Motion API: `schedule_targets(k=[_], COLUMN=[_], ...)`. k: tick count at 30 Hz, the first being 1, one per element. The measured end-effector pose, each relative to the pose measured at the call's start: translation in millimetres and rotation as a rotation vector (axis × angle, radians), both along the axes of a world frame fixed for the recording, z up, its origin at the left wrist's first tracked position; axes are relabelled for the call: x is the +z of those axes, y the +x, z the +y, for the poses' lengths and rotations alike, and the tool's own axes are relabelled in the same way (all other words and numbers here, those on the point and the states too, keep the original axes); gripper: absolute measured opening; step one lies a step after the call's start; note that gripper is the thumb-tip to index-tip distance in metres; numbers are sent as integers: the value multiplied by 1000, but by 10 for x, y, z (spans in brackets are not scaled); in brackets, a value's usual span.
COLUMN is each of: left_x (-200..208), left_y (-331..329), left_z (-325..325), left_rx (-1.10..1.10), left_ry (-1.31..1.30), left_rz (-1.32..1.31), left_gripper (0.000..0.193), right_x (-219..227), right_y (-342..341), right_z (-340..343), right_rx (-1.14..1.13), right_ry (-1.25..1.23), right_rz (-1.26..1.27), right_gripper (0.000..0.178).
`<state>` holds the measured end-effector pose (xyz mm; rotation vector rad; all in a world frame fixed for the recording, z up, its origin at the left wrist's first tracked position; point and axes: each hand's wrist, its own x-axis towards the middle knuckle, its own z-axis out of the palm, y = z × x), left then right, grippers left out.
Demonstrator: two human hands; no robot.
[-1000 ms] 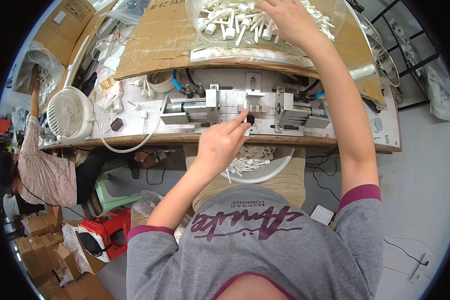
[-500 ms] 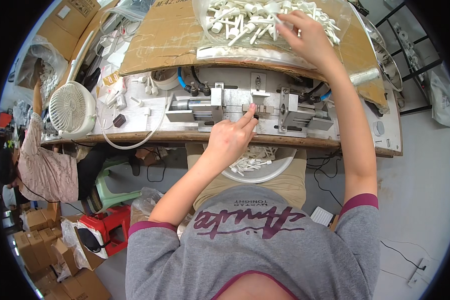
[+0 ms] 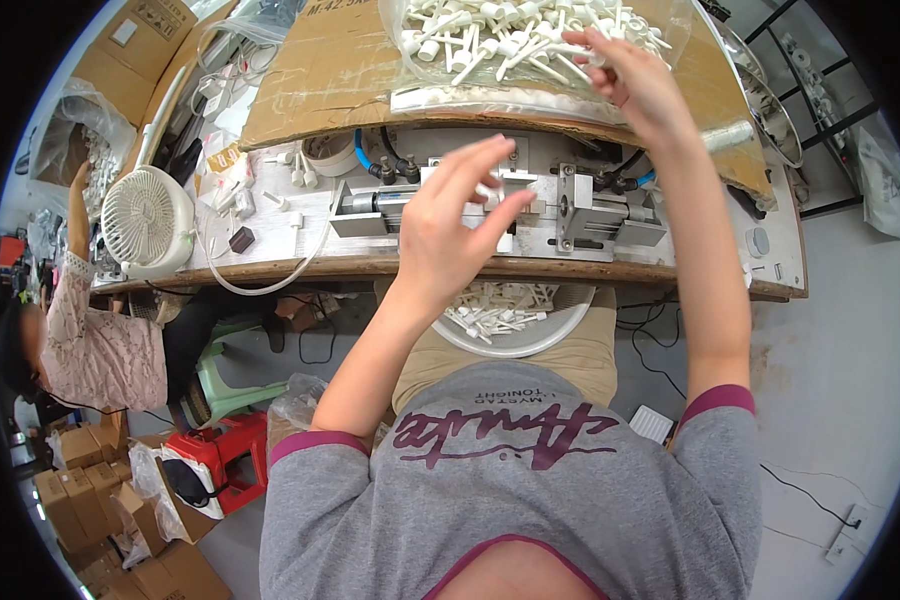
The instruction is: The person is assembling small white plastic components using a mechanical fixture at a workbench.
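My left hand [image 3: 445, 225] hovers over the metal clamping fixture [image 3: 610, 215], its fingers spread and the thumb apart; I see nothing in it. It hides part of the fixture's left half and middle. At the near right edge of the pile, my right hand [image 3: 645, 95] pinches a white capped plastic stick [image 3: 592, 58] between thumb and fingers. The pile of white capped sticks [image 3: 510, 42] lies on a clear plastic bag over cardboard. In my lap, a translucent basin [image 3: 532, 347] holds more white sticks.
The cardboard sheet [image 3: 310, 85] covers the bench behind the fixture. A white fan [image 3: 148, 220] stands at left, near a looping clear hose [image 3: 260, 292]. Blue air tubes [image 3: 362, 155] run to the fixture. Another person [image 3: 100, 330] sits at far left. Black shelving [image 3: 840, 110] stands at right.
My left hand has lifted off the fixture's middle and moved left, its fingers opening out. My right hand has drawn slightly right and nearer, with a white stick in its fingers.
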<state>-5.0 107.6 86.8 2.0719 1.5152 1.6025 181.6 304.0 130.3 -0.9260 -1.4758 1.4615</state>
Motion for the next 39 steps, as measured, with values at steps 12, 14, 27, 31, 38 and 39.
schedule_targets(k=[12, 14, 27, 31, 38, 39], left_x=[-30, -67, -587, -570, -712, -704], left_y=[75, -6, 57, 35, 58, 48], left_z=[72, -25, -380, -506, -290, -260], left_rx=[30, -70, 17, -27, 71, 76], left_ry=[94, -34, -167, -149, -147, -147], left_rz=[182, 140, 363, 271, 528, 529], left_gripper=[36, 35, 32, 31, 31, 31], right_x=[-567, -503, -459, -535, -531, -535], right_y=[-456, -370, 5, 47, -27, -35], right_z=[-1616, -1682, -1721, -1727, -1753, -1761], right_rx=[-17, 51, -45, -82, -157, -172], right_ry=[-148, -151, -204, -36, 16, 33], right_rz=[197, 98, 58, 77, 60, 68], right_gripper=[38, 38, 45, 38, 24, 23])
